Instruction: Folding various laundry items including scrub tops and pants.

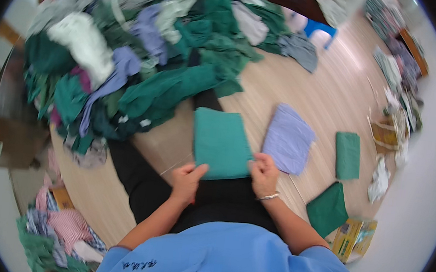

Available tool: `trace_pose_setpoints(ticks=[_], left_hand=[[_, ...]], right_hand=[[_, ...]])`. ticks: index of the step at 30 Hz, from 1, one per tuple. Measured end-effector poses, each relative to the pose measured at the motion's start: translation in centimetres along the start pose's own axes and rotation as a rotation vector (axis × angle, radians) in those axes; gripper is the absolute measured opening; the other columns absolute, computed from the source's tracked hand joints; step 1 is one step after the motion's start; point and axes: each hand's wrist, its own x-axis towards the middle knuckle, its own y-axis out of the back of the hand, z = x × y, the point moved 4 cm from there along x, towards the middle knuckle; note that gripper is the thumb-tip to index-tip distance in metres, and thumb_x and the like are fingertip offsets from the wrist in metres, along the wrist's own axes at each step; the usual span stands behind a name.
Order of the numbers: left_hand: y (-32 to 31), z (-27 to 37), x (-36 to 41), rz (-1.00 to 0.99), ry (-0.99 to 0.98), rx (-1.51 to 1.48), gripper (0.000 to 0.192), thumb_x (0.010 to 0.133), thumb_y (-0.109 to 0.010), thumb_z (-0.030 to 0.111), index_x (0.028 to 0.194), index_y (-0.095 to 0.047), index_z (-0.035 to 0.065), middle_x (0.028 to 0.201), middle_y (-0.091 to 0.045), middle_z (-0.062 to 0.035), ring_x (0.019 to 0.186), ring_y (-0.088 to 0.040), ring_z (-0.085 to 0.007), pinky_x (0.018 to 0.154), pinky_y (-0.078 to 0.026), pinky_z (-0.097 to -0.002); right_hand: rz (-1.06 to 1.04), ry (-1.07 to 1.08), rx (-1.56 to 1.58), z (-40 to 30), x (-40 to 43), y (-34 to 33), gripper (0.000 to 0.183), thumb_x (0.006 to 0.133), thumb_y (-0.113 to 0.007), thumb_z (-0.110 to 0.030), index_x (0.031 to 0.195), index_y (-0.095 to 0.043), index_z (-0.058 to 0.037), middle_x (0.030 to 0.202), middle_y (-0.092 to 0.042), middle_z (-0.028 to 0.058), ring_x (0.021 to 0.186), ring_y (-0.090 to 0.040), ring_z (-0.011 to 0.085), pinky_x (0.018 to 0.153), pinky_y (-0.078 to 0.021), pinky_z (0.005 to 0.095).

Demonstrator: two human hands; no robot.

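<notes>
A folded teal-green cloth (222,144) lies over my thigh in the middle of the view. My left hand (188,178) pinches its near left corner between thumb and fingers. At the near right corner, my right hand (263,175), with a bracelet at the wrist, grips the edge. Just to the right, on the wood-look floor, lies a folded lavender cloth (288,139). Farther right are a small folded green cloth (347,155) and a folded dark green cloth (328,207).
A large heap of loose garments (197,27), mostly green, fills the far left. More clothes (67,227) lie at the lower left. A yellow box (354,237) stands at the lower right, near the wall. Beyond it are a white crumpled cloth (379,181) and a bag (386,132).
</notes>
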Motion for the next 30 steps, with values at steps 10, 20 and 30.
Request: trace_pose_setpoints(ticks=[10,20,30], left_hand=[[-7.9,6.2,4.5,-0.338,0.170,-0.024,0.053,0.072,-0.064,0.003,0.119,-0.041,-0.0039,0.107,-0.055,-0.0158,0.088,-0.060,-0.0270,0.077,-0.051,-0.0378],[-19.0,6.9,-0.7,-0.698,-0.244,0.261,0.054,0.070,-0.068,0.005,0.117,-0.043,-0.0015,0.103,-0.057,-0.0135,0.087,-0.060,-0.0207,0.074,-0.051,-0.0305],[-21.2,5.2,0.9,-0.743,0.065,0.435,0.031,0.082,-0.058,0.012,0.111,-0.051,0.0031,0.077,-0.061,-0.0090,0.062,-0.063,-0.0196,0.051,-0.052,-0.0281]], right_hand=[[-0.125,-0.277,0.424,2.8,2.7,2.1,0.027,0.080,-0.064,-0.018,0.093,-0.054,0.0019,0.060,-0.053,-0.0025,0.054,-0.044,0.0037,0.049,-0.0360,0.0204],[-0.293,-0.663,1.327,4.5,3.1,8.9,0.049,0.078,-0.068,-0.024,0.115,-0.050,0.0030,0.104,-0.059,0.0177,0.091,-0.061,0.0247,0.080,-0.0509,0.0348],[0.444,-0.206,0.763,2.0,-0.7,34.2,0.049,0.071,-0.072,-0.012,0.110,-0.049,0.0079,0.100,-0.060,0.0158,0.085,-0.061,0.0225,0.074,-0.0519,0.0342]])
